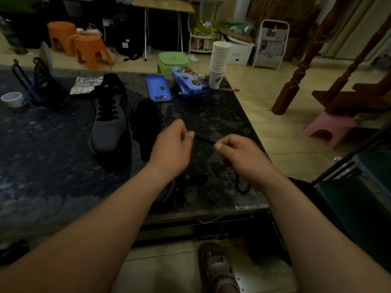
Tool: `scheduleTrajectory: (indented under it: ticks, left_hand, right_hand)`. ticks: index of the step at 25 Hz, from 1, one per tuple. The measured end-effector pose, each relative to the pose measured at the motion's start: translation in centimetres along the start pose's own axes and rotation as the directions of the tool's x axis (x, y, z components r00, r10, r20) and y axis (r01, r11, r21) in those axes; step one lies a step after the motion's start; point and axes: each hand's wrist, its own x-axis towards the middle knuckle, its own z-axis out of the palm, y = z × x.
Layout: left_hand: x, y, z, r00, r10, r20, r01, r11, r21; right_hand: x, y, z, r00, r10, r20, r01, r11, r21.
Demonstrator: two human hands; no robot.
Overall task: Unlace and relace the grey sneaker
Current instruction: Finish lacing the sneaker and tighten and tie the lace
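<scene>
Left hand [172, 145] and right hand [240, 152] pinch a black shoelace [204, 141] taut between them; the grey sneaker [108, 123] lies beyond-left (toe toward the person), nearer the left hand.

A lived-in home room: tiled floor with orange plastic stools [80, 44], a green stool [173, 60] and a pink one [330, 127], a wooden stair post [296, 81], a folding table [163, 5], and a cluttered dark stone desk [222, 115].

Bare forearms [110, 218] and a strapped brown sandal [219, 269].
</scene>
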Motion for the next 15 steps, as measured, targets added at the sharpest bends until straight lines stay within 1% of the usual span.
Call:
scheduleTrajectory:
  ticks: [1,2,3,4,5,6,7,8,9,10,11,12,14,15]
  left_hand:
    - [0.4,-0.2,-0.9,0.995,0.022,-0.099,-0.017,0.998,0.052]
    - [0.7,-0.4,-1.6,0.984,0.075,-0.163,-0.058,0.993,0.106]
    - [0.8,-0.3,-2.0,0.974,0.157,-0.161,-0.131,0.978,0.160]
    - [0.5,0.0,-1.8,0.964,0.245,-0.106,-0.225,0.959,0.173]
    - [-0.1,0.7,-1.1,0.955,0.295,-0.015,-0.291,0.948,0.128]
    - [-0.9,1.4,-0.2,0.954,0.286,0.087,-0.290,0.956,0.042]
    - [-1.5,1.9,0.6,0.957,0.232,0.173,-0.226,0.973,-0.051]
    - [-1.7,2.1,1.1,0.963,0.158,0.218,-0.138,0.985,-0.101]
    - [-1.4,2.0,1.0,0.971,0.095,0.219,-0.073,0.991,-0.109]
    - [-1.0,1.9,0.4,0.982,0.059,0.182,-0.041,0.994,-0.097]
    - [-0.4,1.5,-0.4,0.993,0.029,0.112,-0.020,0.997,-0.077]
    - [0.3,1.1,-1.4,1.000,0.000,0.009,0.000,0.999,-0.050]
    - [1.2,0.3,-3.2,0.979,-0.014,-0.203,0.013,1.000,-0.010]
    - [1.4,0.1,-3.5,0.967,-0.011,-0.255,0.013,1.000,0.006]
  right_hand:
    - [0.0,0.4,-0.5,0.999,0.012,-0.043,-0.013,1.000,-0.008]
    - [-0.1,0.6,-0.9,0.996,0.010,-0.084,-0.011,1.000,-0.019]
    - [-0.3,0.7,-1.1,0.994,-0.007,-0.107,0.003,0.999,-0.038]
    - [-0.3,0.5,-0.9,0.994,-0.036,-0.102,0.030,0.998,-0.061]
    - [-0.3,0.2,-0.4,0.995,-0.070,-0.075,0.065,0.996,-0.069]
    - [-0.3,-0.2,0.3,0.994,-0.101,-0.048,0.098,0.994,-0.058]
    - [-0.1,-0.5,0.9,0.991,-0.128,-0.037,0.126,0.991,-0.046]
    - [0.0,-0.7,1.3,0.989,-0.143,-0.046,0.141,0.989,-0.038]
    - [0.3,-0.7,1.3,0.988,-0.140,-0.069,0.139,0.990,-0.025]
    - [0.4,-0.5,0.9,0.988,-0.123,-0.095,0.123,0.992,-0.006]
    - [0.7,0.0,0.1,0.988,-0.099,-0.117,0.101,0.995,0.010]
    - [0.7,0.5,-0.8,0.989,-0.067,-0.135,0.070,0.997,0.020]
    - [0.8,1.6,-2.4,0.978,0.015,-0.208,-0.007,0.999,0.037]
    - [0.9,2.1,-2.8,0.965,0.058,-0.258,-0.048,0.998,0.044]
